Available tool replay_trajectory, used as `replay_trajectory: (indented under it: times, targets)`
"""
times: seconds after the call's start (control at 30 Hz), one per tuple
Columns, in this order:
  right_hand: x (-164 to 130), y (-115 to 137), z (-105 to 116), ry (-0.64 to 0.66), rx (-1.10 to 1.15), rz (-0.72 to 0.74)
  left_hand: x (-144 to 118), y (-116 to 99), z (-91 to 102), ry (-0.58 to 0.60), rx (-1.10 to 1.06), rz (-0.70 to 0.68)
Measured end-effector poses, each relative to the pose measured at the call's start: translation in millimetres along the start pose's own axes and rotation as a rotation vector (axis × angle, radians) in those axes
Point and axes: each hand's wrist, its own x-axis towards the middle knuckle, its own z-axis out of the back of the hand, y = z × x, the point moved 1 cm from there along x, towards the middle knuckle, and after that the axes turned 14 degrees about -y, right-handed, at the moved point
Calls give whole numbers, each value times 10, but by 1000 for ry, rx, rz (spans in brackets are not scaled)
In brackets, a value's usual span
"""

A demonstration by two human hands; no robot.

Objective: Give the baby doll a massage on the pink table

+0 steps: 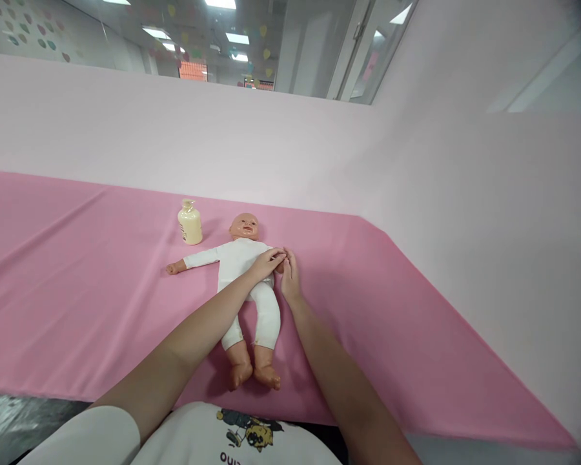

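A baby doll (239, 261) in a white cloth suit lies on its back on the pink cover, head toward the wall. The doll's arm on the image's left is stretched out sideways. Its other hand (280, 266) shows between my two hands. My left hand (267, 263) reaches across the doll's body, fingers bent around that small hand. From the outer side, my right hand (290, 276) closes against the same doll hand, its fingertips meeting my left fingers. Part of the doll's forearm is hidden under my left hand.
A pale yellow pump bottle (190, 225) stands left of the doll's head. The pink cover (368, 310) spreads over the table, slightly creased on the left. A white wall (174, 135) borders it behind, another on the right. Above the back wall is a window (223, 45).
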Motion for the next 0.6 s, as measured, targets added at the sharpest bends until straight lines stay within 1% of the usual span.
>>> replay_trajectory:
  times: [0.2,0.43,0.6]
  targets:
    - [-6,-8,-4,9,-76,13,5,15,13,-20,3,-14]
    - [-3,1,-15,25,-57,-4,3,7,11,-16,18,-28]
    - [-5,-16,-16,29,-46,-37,20,54,4,-12,27,-15]
